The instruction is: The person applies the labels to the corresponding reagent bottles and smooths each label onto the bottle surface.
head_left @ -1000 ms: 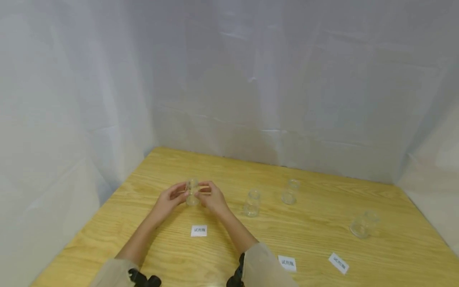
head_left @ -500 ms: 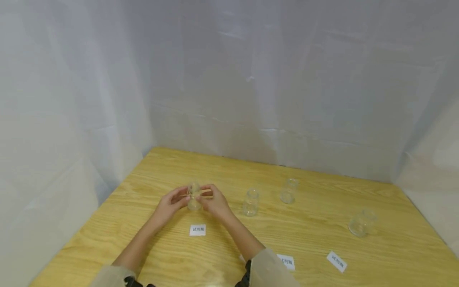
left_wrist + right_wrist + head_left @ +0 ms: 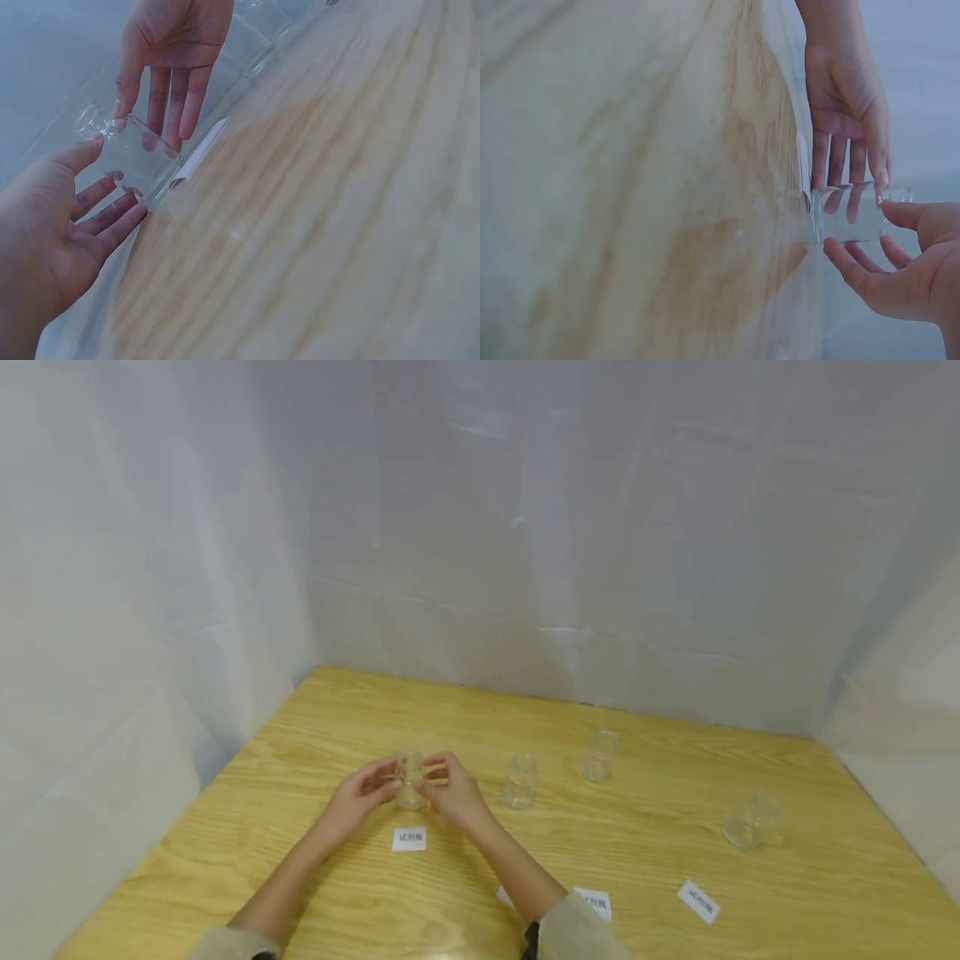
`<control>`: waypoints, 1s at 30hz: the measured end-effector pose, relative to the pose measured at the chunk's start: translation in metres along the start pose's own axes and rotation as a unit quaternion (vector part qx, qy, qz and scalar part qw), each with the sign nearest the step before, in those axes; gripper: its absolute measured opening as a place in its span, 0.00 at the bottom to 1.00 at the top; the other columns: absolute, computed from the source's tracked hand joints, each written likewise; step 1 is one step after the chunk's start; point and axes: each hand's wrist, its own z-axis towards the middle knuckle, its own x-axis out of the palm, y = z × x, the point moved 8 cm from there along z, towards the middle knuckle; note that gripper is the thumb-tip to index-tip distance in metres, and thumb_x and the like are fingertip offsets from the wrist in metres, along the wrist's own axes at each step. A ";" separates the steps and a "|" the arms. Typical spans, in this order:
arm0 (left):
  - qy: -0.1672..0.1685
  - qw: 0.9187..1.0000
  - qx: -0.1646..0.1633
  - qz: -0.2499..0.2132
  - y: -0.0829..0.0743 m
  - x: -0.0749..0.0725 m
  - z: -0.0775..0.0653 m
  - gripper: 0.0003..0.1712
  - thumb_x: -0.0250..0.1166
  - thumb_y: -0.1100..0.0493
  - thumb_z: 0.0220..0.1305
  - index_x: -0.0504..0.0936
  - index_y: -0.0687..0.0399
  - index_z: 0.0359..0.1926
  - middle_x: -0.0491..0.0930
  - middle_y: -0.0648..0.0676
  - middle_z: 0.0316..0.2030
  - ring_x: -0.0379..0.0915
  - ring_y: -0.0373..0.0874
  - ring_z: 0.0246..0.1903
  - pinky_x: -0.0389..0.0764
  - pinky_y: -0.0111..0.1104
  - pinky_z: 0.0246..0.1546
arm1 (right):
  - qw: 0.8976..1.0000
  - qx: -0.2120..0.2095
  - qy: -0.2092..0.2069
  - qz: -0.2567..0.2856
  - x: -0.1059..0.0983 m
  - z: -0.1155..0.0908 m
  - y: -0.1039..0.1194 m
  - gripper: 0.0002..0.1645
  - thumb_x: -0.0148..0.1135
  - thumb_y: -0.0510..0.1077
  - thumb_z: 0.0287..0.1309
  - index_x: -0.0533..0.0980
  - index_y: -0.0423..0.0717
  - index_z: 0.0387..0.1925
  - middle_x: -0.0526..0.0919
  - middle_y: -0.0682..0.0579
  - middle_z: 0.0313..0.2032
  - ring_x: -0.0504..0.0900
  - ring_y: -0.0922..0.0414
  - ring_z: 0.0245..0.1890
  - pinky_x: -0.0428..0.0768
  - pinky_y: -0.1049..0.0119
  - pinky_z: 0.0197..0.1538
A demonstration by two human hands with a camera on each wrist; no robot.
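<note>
Between both hands a clear glass reagent bottle (image 3: 410, 795) stands upright at the left part of the wooden table. My left hand (image 3: 362, 795) holds its left side with thumb and fingertips. From the opposite side my right hand (image 3: 457, 795) grips it in the same way. In the left wrist view, fingers show through the glass of the bottle (image 3: 142, 161). The right wrist view has the bottle (image 3: 847, 214) with its base close to the tabletop; whether it touches cannot be told. A white printed card (image 3: 409, 838) lies just in front of it.
To the right stand two more glass bottles, a nearer one (image 3: 521, 783) and a farther one (image 3: 597, 760). Another bottle (image 3: 746, 823) is far right. Printed cards (image 3: 699, 902) lie near the front, one card (image 3: 595, 903) partly behind the right sleeve. White sheeting (image 3: 555, 527) surrounds the table.
Both hands have brought the bottle a little toward the front and slightly right, closer to the card. The other bottles and cards stay put; the head view has shifted slightly.
</note>
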 end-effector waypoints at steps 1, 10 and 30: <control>-0.001 1.000 0.002 -0.001 -0.001 0.001 -0.001 0.27 0.59 0.62 0.63 0.64 0.70 0.60 0.65 0.69 0.57 0.66 0.61 0.53 0.73 0.37 0.48 | 1.000 0.000 -0.001 -0.003 -0.001 -0.001 0.001 0.20 0.62 0.40 0.57 0.69 0.42 0.50 0.75 0.41 0.46 0.78 0.47 0.42 0.79 0.63 0.35; 0.005 1.000 0.024 0.006 -0.007 0.006 -0.005 0.25 0.59 0.63 0.63 0.66 0.71 0.58 0.67 0.70 0.55 0.68 0.61 0.51 0.73 0.37 0.49 | 1.000 -0.011 -0.014 -0.019 -0.004 -0.011 0.005 0.20 0.62 0.38 0.56 0.69 0.39 0.50 0.76 0.39 0.44 0.79 0.45 0.40 0.80 0.61 0.35; 0.028 0.960 0.146 0.238 -0.023 0.006 -0.032 0.08 0.68 0.58 0.55 0.82 0.52 0.37 0.77 0.44 0.33 0.72 0.38 0.31 0.76 0.31 0.31 | 0.984 -0.111 -0.012 -0.142 0.001 -0.049 -0.003 0.08 0.64 0.41 0.53 0.78 0.44 0.37 0.79 0.55 0.37 0.77 0.56 0.40 0.77 0.64 0.43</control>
